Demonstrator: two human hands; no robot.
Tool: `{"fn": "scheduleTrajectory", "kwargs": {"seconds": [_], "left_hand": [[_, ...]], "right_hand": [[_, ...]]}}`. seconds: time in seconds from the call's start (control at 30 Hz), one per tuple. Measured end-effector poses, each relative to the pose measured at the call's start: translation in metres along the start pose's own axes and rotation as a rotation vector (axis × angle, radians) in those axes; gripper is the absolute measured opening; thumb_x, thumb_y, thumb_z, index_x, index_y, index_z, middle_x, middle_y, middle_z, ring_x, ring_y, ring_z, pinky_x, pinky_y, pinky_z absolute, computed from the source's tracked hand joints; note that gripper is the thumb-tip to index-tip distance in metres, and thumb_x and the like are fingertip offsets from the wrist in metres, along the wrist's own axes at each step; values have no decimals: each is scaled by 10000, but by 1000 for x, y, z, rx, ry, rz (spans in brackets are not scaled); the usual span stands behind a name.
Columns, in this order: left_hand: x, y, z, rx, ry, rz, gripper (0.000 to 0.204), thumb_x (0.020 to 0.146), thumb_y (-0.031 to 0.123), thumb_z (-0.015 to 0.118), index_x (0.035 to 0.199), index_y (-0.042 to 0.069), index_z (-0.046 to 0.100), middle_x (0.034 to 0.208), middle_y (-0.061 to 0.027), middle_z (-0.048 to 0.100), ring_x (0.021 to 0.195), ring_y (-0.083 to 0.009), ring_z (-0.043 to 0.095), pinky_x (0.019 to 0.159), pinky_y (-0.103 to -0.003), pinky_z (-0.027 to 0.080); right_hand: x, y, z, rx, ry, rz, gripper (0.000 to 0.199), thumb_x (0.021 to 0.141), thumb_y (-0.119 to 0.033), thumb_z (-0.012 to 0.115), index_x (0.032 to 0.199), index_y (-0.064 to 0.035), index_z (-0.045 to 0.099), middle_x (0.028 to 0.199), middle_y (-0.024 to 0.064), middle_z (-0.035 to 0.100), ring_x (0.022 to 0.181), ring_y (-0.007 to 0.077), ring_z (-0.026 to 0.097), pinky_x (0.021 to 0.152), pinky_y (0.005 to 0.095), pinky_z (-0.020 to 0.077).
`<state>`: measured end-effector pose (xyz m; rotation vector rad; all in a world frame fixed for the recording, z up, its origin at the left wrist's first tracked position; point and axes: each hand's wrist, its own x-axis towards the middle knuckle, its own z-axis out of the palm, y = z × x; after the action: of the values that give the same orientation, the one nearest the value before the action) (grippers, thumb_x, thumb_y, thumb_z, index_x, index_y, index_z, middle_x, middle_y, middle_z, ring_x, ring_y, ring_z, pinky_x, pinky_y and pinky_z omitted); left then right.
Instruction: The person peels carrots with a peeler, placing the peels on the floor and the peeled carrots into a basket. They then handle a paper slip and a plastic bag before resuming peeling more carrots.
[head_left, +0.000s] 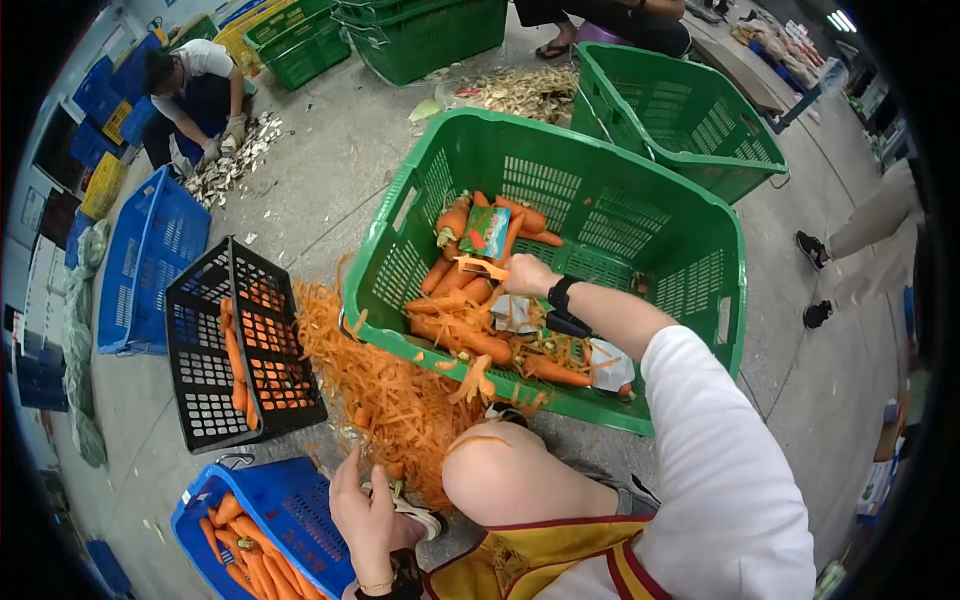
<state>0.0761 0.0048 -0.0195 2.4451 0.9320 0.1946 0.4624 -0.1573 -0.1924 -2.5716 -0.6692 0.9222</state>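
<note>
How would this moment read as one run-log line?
right hand: holds orange peeler | left hand: empty, near blue basket | carrots: inside green basket | peelings: heaped on floor

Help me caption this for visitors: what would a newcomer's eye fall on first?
A big green crate of carrots dominates the centre, where the right hand holds an apparent orange peeler. At its left, carrot peelings lie heaped on the floor beside a black crate.
</note>
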Motion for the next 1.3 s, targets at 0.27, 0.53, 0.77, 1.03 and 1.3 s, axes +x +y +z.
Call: {"fn": "scheduleTrajectory", "kwargs": {"seconds": [0.27, 0.53, 0.77, 1.03, 1.3], "left_hand": [[16, 5, -7, -73, -134, -125, 368, 865, 162, 614, 1183, -18, 570, 1055, -186, 632, 955, -275, 616, 830, -325, 472], [28, 9, -7, -123, -163, -181, 384, 860, 152, 614, 1196, -22, 556, 1070, -182, 628, 965, -287, 616, 831, -337, 480], [21, 16, 0, -137, -180, -109, 436, 795, 139, 637, 1179, -45, 544, 1083, -227, 601, 997, -351, 594, 868, -386, 461], [8, 28, -1, -247, -69, 43, 435, 804, 140, 633, 1189, -41, 537, 1088, -222, 604, 1008, -330, 596, 884, -377, 457], [4, 57, -18, -494, 210, 337, 569, 787, 115, 658, 1301, -7, 447, 1196, -191, 557, 1115, -305, 538, 936, -379, 429]], "right_hand": [[102, 6, 84, -127, -64, 61, 480, 850, -55, 482, 1327, -58, 426, 1285, 155, 505, 1022, 339, 569, 797, 432, 508], [96, 30, 83, -274, -136, -62, 613, 725, -248, 702, 1260, -100, 443, 1224, 219, 460, 1095, 364, 526, 873, 439, 477], [64, 46, 84, 45, 9, -138, 762, 665, -341, 731, 1297, -41, 431, 1197, 202, 562, 1052, 329, 568, 866, 394, 487], [-49, 3, -73, 378, 281, -320, 513, 636, -252, 747, 1056, -10, 577, 806, 45, 599, 743, 129, 556, 691, 281, 474], [-207, -163, -146, 349, -61, -864, 445, 665, -295, 740, 955, -1, 574, 740, 29, 568, 703, 103, 522, 647, 268, 453]]}}
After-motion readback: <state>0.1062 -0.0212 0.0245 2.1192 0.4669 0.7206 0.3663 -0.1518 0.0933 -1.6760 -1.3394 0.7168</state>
